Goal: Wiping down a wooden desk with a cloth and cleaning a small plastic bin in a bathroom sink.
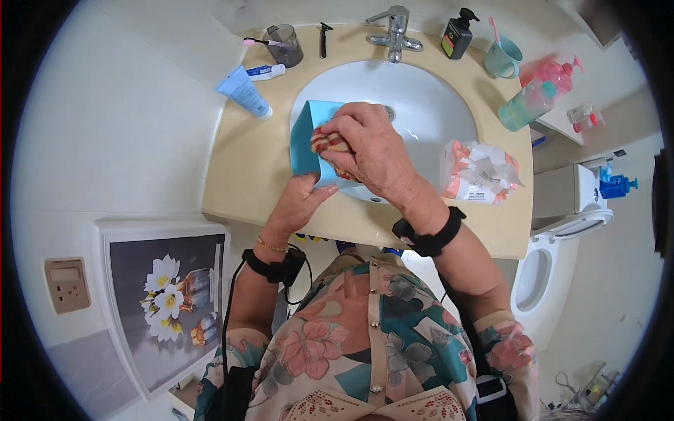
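Observation:
My left hand (301, 204) grips the lower edge of a light-blue, box-like container (305, 139), tilted over the left part of the white sink basin (432, 105). In my right hand (368, 142) is a bunched red-and-cream striped cloth (329, 141), pressed against the container. My palm and fingers hide part of the cloth and the container's right side. The chrome faucet (396, 34) stands behind the basin.
On the beige countertop (247, 179) stand a blue tube (245, 93), a grey cup (287, 47), a razor (324, 41), a black pump bottle (457, 37), a green mug (503, 57) and a green bottle (521, 108). A tissue pack (476, 173) lies right of the basin.

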The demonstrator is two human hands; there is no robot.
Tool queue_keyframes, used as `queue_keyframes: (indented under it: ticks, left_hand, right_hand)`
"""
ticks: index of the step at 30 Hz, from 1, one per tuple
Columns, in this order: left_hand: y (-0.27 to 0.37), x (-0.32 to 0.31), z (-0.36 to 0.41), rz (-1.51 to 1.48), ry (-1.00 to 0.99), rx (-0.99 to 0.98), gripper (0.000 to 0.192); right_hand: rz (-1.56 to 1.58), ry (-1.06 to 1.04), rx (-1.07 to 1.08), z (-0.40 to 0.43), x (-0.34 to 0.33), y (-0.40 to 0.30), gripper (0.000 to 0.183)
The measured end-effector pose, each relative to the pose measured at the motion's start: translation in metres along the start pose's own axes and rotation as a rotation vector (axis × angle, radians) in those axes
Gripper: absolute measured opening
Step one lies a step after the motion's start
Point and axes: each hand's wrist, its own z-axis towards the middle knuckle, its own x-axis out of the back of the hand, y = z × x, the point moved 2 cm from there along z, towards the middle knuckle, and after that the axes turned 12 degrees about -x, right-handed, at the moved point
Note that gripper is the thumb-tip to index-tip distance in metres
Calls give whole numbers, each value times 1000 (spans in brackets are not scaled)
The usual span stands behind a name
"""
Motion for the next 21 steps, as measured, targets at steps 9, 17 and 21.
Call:
queue_keyframes:
  ticks: [9, 17, 21]
  left_hand:
    - [12, 15, -2, -141, 20, 10, 22]
    - [20, 9, -2, -250, 142, 60, 16]
    - [10, 1, 5, -231, 154, 38, 18]
  right_hand:
    - [-84, 43, 9, -17, -17, -18, 31]
    - [-38, -16, 38, -24, 1, 1, 29]
    - [-144, 3, -40, -48, 10, 35, 24]
